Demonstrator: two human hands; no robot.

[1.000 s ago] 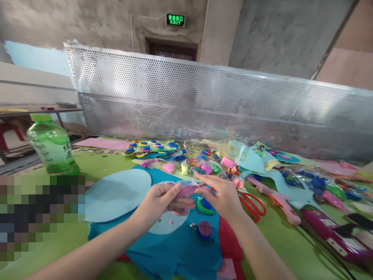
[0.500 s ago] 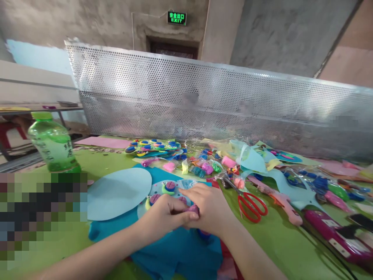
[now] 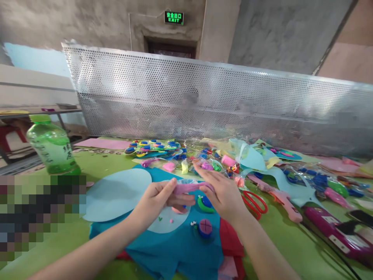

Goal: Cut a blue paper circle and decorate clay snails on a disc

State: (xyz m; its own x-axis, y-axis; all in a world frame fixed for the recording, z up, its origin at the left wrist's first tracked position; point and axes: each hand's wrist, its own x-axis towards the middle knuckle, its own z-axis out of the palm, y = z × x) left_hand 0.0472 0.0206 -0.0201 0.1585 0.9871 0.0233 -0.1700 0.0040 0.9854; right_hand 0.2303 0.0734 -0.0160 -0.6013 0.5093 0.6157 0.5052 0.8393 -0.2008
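My left hand and my right hand each pinch one end of a strip of purple modelling clay, stretched between them above the table. Under the hands lies a blue felt sheet with a pale blue paper disc on it. Small clay snails, one green and blue and one purple and blue, sit on the felt just below my right hand.
A large pale blue paper oval lies left of the felt. A green bottle stands at far left. Red scissors, a pink tool, clay packets and a purple box crowd the right. A perforated metal screen backs the table.
Half a second ago both hands were pressed together low over the disc. They have since risen and drawn apart, pulling the purple clay into a longer strip.
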